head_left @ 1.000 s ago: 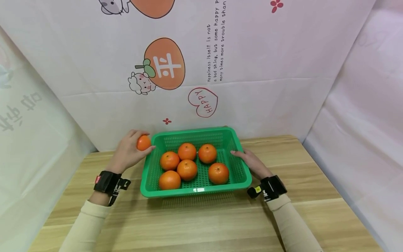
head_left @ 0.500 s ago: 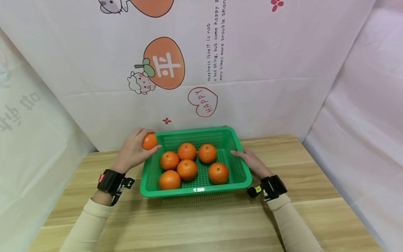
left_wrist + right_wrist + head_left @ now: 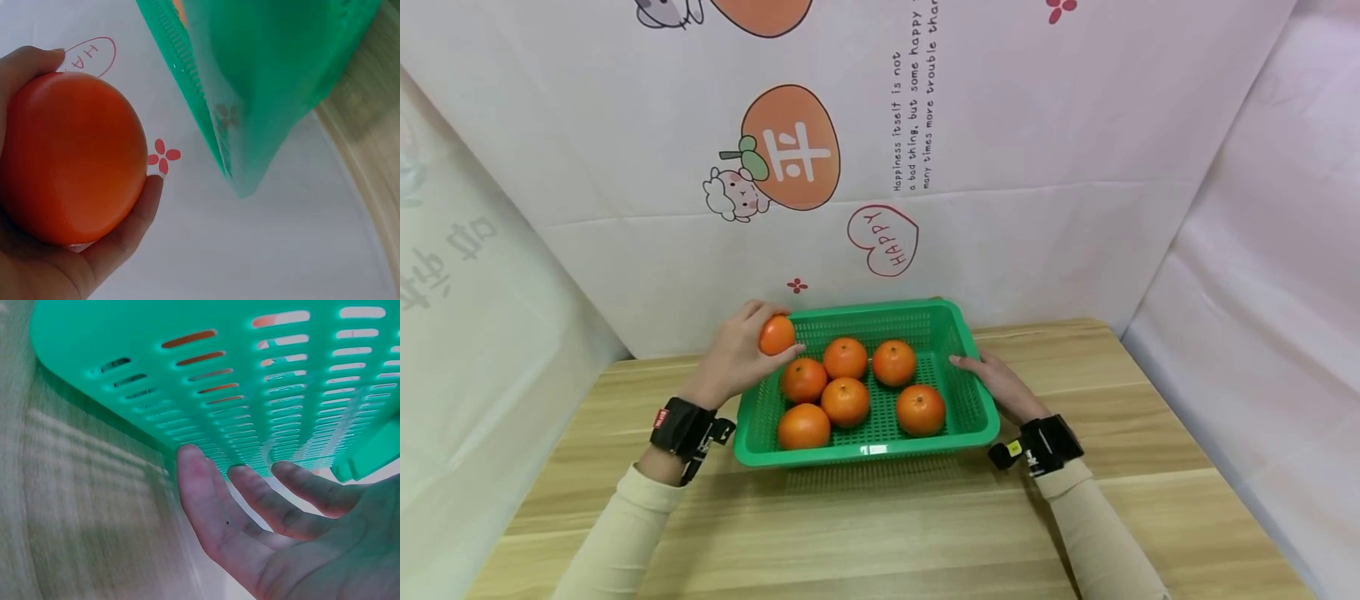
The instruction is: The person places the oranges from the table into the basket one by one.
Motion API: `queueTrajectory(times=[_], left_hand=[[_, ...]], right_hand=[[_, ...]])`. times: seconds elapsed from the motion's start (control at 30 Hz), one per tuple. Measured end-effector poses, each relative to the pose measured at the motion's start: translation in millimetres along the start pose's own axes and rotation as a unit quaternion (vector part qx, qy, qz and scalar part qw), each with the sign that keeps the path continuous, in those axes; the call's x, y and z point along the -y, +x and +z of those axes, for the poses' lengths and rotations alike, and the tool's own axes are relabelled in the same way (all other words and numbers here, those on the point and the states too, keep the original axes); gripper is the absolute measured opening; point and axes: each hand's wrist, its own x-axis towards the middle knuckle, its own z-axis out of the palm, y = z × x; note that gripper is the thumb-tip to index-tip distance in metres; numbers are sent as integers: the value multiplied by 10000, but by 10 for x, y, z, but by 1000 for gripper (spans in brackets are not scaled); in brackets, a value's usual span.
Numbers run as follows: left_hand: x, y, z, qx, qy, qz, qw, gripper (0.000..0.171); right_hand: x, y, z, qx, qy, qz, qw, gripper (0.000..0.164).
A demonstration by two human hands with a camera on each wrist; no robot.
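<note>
My left hand grips an orange between thumb and fingers, over the left back corner of a green plastic basket. Up close in the left wrist view, the smooth orange sits beside the basket's outer wall. Several oranges lie on the basket's slotted floor, mostly toward its left side. At the right end, my right hand holds the basket, thumb over the rim. In the right wrist view its fingertips rest against the slotted outside wall.
The basket stands near the back of a wooden table. Right behind it hangs a white printed cloth, with more cloth on both sides. Each wrist wears a black strap with a small camera.
My left hand has moved right with the orange, from beside the basket's left end to over its back left corner. The right hand and basket have stayed put.
</note>
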Motion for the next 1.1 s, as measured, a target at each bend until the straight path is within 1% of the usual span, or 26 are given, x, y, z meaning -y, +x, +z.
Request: queueTrajectory(times=[0.2,0.4,0.63,0.83,0.97,1.03,1.1], left_hand=[[-36,49,4,-10,11,63,10000,55],[-135,119,17,28,-137,113,9998,54],[-187,186,131,53,-249,228,9994,52],[-237,224,221,55,-352,230,9991,51],[-291,260,283,171,-362,338,9986,51],[-327,273,314,308,-358,380,9982,52],[-368,279,345,496,-326,340,9977,53]], right_hand=[[21,7,-4,-11,-34,49,10000,77],[26,3,-22,-68,-51,28,10000,78],[-13,12,-14,-3,38,-20,10000,77],[-35,19,-6,29,-1,-80,10000,77],[-22,7,-10,-8,37,-65,10000,76],[-14,0,-12,-19,55,-54,10000,76],[-12,-2,-13,-12,35,-52,10000,76]])
